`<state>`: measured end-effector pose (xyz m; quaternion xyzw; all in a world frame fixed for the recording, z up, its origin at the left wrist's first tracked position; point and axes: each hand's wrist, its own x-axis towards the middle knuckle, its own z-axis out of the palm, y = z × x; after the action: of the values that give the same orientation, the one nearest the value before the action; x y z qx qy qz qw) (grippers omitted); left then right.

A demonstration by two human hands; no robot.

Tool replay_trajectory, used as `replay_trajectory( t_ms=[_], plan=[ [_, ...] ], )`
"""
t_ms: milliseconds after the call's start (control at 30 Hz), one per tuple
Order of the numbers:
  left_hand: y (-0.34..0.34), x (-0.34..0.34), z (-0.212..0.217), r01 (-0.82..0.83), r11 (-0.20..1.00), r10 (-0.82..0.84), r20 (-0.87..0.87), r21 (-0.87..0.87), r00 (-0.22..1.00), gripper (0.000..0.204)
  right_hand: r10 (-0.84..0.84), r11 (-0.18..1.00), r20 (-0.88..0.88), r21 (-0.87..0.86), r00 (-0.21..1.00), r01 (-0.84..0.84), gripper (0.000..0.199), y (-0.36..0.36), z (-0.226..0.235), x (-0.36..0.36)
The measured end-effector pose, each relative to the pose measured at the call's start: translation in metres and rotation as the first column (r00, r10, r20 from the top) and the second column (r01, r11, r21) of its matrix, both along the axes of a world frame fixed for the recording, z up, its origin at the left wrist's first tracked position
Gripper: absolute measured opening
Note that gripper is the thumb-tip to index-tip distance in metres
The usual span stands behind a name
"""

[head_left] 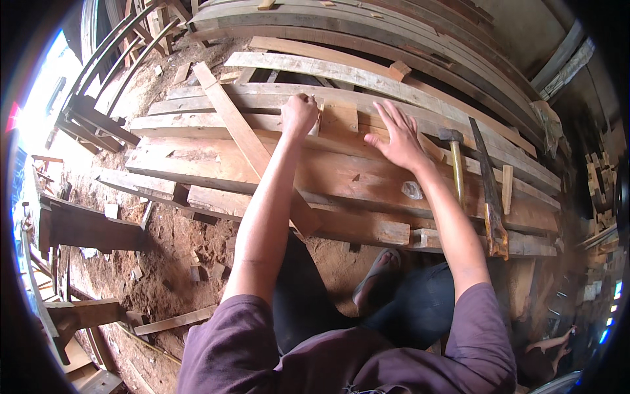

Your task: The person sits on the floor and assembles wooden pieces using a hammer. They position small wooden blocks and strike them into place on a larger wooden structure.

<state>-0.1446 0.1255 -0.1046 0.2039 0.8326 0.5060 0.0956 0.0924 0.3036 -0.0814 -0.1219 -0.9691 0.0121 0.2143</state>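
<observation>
My left hand (300, 115) is closed in a fist above the stacked planks (367, 174). A narrow pale object (317, 119) shows at its right side; I cannot make out what it is. Just right of that lies a short light-brown wood piece (340, 117). My right hand (398, 136) is held with fingers stretched and spread over the planks, nothing in it. A hammer (457, 172) with a yellowish handle rests to its right. Past the hammer lies a handsaw (484, 164) with a worn orange-brown handle. Under my left forearm a flat board (236, 125) crosses the planks diagonally.
A small clear crumpled plastic piece (412, 190) lies beside my right forearm. Long timbers (367, 33) are stacked at the back. Dark wooden frames (85, 223) stand on the left, over a sawdust-covered floor (190, 243). Another person (541, 358) is at the lower right.
</observation>
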Motion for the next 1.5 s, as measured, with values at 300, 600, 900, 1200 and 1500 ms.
replay_trajectory(
  t_ms=[300, 600, 900, 1200, 1500],
  plan=[
    [-0.002, 0.020, 0.025, -0.092, 0.983, 0.099, -0.037, 0.156, 0.994, 0.039, 0.097, 0.971, 0.352, -0.240, 0.931, -0.010, 0.047, 0.051, 0.008, -0.052],
    [0.013, 0.054, 0.012, 0.255, 0.963, -0.158, -0.581, 0.089, 0.799, 0.023, 0.045, 0.943, 0.389, -0.320, 0.920, 0.089, 0.052, 0.042, 0.004, -0.061],
    [0.021, 0.054, -0.006, 0.322, 0.941, -0.301, -0.700, -0.107, 0.648, 0.022, 0.090, 0.939, 0.341, -0.342, 0.936, 0.034, 0.044, 0.034, 0.008, -0.077],
    [0.021, 0.059, -0.003, 0.304, 0.941, -0.329, -0.625, -0.151, 0.708, 0.025, -0.143, 0.981, -0.053, -0.139, 0.988, 0.135, 0.049, 0.053, 0.044, 0.057],
    [0.025, 0.058, 0.009, 0.225, 0.973, -0.144, -0.629, 0.050, 0.764, 0.023, -0.642, 0.705, 0.458, 0.038, 0.615, 0.708, 0.094, 0.044, 0.007, 0.213]
  ],
)
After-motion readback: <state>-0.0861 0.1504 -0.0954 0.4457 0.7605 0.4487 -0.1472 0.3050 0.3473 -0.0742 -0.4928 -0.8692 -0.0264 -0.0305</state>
